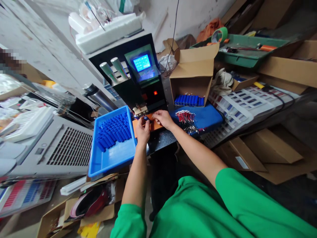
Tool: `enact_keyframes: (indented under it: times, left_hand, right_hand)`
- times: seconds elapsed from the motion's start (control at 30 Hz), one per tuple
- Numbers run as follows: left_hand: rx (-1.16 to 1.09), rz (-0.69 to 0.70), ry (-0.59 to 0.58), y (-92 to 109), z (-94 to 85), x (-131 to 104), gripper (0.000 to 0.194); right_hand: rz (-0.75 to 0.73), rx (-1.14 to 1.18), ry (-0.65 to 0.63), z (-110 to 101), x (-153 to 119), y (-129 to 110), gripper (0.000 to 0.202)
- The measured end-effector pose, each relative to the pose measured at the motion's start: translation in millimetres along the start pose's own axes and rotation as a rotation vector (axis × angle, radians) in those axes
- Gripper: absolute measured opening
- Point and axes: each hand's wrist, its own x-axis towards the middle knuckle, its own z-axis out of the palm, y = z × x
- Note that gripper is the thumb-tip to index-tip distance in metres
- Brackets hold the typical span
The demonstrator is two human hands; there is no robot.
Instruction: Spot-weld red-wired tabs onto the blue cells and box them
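My left hand [143, 129] is closed round a blue cylindrical battery cell [146, 118], seen end-on, in front of the electrodes of a black spot welder [128, 94]. Just to the right, my right hand [162, 118] is pinched near the cell; whatever lies between its fingertips is too small to make out. Both hands are over an orange work pad [154, 126]. Left of them, a blue plastic tray [116, 164] holds rows of blue cells [112, 132]. A bundle of red and black wire leads [185, 119] with white ends lies to the right on a blue mat [210, 115].
An open cardboard box [194, 64] with several blue cells stands behind the wires. The welder's lit screen [142, 62] faces me. A steel flask [100, 97] is behind the tray. A green bin [247, 49] and cardboard [272, 145] are at right.
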Motion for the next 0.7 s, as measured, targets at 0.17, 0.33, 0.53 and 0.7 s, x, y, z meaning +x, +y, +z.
enact_keyframes:
  times: [0.17,0.33,0.53,0.7]
  left_hand:
    - [0.037,0.017,0.04,-2,2.1,1,0.026]
    - [0.003,0.002,0.012,-1,2.1,0,0.026]
    - [0.004,0.029,0.017,-6,1.8,1,0.029]
    - [0.013,0.048,0.018,-10,1.8,1,0.029]
  right_hand:
    - [0.024,-0.019,0.004,3,0,-2,0.031]
    - [0.045,0.007,0.026,10,0,-7,0.03]
    - [0.016,0.05,0.028,24,2,-6,0.03]
    - [0.002,0.002,0.045,30,6,1,0.029]
